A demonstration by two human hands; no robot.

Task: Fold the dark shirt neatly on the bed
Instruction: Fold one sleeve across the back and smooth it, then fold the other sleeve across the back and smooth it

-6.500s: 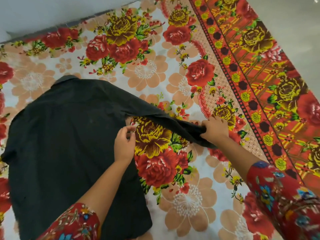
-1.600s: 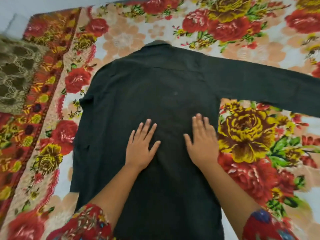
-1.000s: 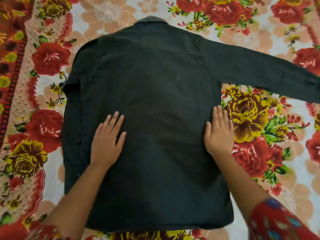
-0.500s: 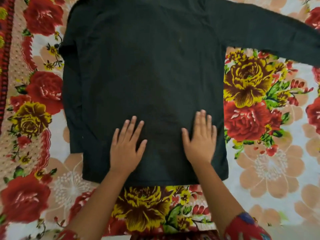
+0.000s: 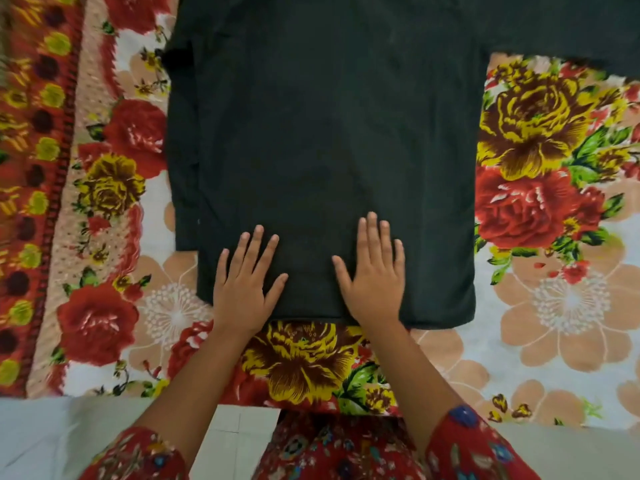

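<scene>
The dark shirt (image 5: 322, 140) lies flat, back side up, on the flowered bed sheet (image 5: 554, 306). Its collar is cut off by the top of the view. One sleeve runs out to the upper right; the other lies tucked along the shirt's left side. My left hand (image 5: 244, 282) rests palm down on the shirt near its bottom hem, fingers spread. My right hand (image 5: 374, 275) lies flat beside it on the hem, a hand's width to the right. Neither hand grips the cloth.
The sheet's red patterned border (image 5: 31, 188) runs down the left side. The near edge of the bed (image 5: 104, 396) crosses the bottom, with pale floor (image 5: 52, 441) below it. My red flowered clothing (image 5: 339, 448) fills the bottom middle.
Both hands have slid down the shirt's back from its middle to the bottom hem, pressing it flat. The view has tipped downward, so the bed's near edge shows.
</scene>
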